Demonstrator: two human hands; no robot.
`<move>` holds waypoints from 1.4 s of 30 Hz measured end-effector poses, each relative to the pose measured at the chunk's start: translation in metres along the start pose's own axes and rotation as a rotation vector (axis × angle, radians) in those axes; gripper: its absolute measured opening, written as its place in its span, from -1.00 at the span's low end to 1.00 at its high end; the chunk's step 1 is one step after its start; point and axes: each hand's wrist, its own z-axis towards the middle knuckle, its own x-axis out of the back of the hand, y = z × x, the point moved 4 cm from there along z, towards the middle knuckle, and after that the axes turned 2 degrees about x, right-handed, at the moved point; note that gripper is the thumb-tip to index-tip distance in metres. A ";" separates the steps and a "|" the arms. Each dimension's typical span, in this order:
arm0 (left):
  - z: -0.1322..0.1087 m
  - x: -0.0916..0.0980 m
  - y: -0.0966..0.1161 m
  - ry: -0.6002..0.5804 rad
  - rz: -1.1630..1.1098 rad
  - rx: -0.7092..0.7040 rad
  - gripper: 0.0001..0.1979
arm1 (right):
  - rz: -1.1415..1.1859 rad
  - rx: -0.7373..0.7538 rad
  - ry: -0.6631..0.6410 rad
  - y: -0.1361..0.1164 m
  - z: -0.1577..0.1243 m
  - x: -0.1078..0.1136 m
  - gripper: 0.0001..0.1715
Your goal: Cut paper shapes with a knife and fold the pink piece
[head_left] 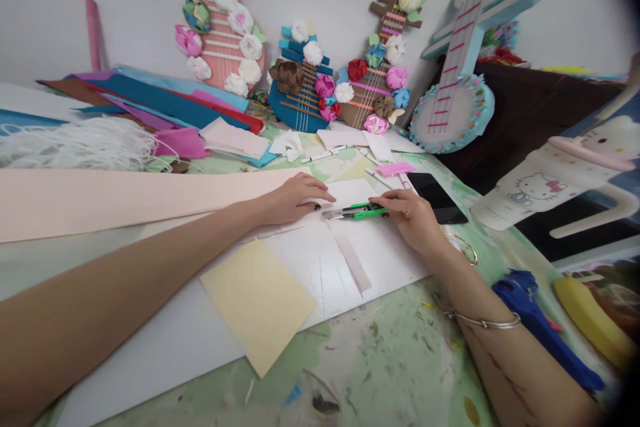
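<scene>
My right hand [407,217] grips a green and black utility knife [365,211], its metal blade pointing left above a white board [300,280]. My left hand [295,199] rests palm down with fingers spread, near the edge of a pale pink sheet [125,203] and left of the blade. On the board lie a pale yellow square of paper [260,303] and a narrow pinkish strip [353,263]. Thin cut or drawn lines show on the board between them.
Decorated paper instruments [300,87] lean on the wall. White string [80,143] and coloured sheets lie at left. A phone [436,198], a cup [535,190], a blue tool [545,330] and a gold bangle [470,250] are at right. Pens lie behind the board.
</scene>
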 end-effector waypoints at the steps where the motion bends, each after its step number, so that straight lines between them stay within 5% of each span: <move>1: 0.000 0.000 -0.001 0.002 -0.005 -0.002 -0.58 | 0.000 -0.006 -0.009 0.001 -0.001 0.001 -0.46; 42: -0.001 0.001 -0.001 0.026 -0.024 0.032 -0.68 | 0.033 -0.079 -0.076 -0.020 0.000 0.003 -0.49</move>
